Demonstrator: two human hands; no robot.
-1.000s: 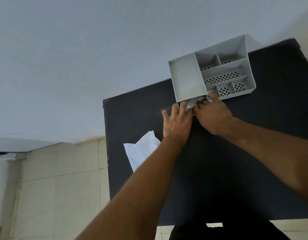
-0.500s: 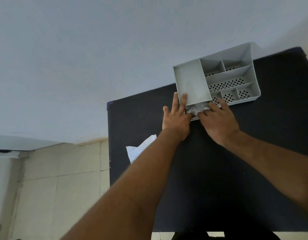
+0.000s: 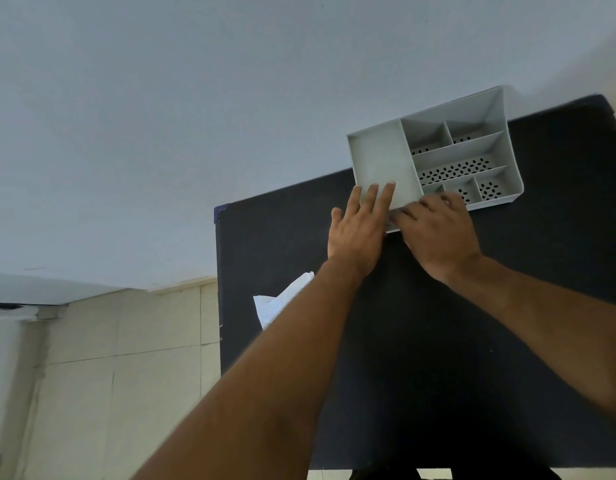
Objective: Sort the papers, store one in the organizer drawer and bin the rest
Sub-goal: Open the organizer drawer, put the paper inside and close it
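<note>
Currently both hands at near-left corner of grey organizer (image 3: 434,161), where the drawer sits low under the tray. L hand (image 3: 358,233): fingers flat and spread, lying over the front edge of the big plain compartment, gripping nothing. R hand (image 3: 438,233): fingers curled down at the drawer front (image 3: 391,226); only a pale strip of it shows between the hands. Cannot tell whether R pinches a paper or just pushes. Stored paper not visible, prob. under the hands or already inside.

Remaining paper (image 3: 282,301): white, crumpled, on table near its left edge, partly behind L forearm. Not yet binned; no bin in view.

Risks (judgement): paper could bunch at the drawer mouth and jam it; a push w/o L hand bracing could slide the light organizer toward the wall; L forearm could sweep the loose paper off the edge.

Surface: dark matte table (image 3: 438,341), otherwise bare. Room: plain pale wall (image 3: 161,133), beige tiled floor (image 3: 126,375) at left.
</note>
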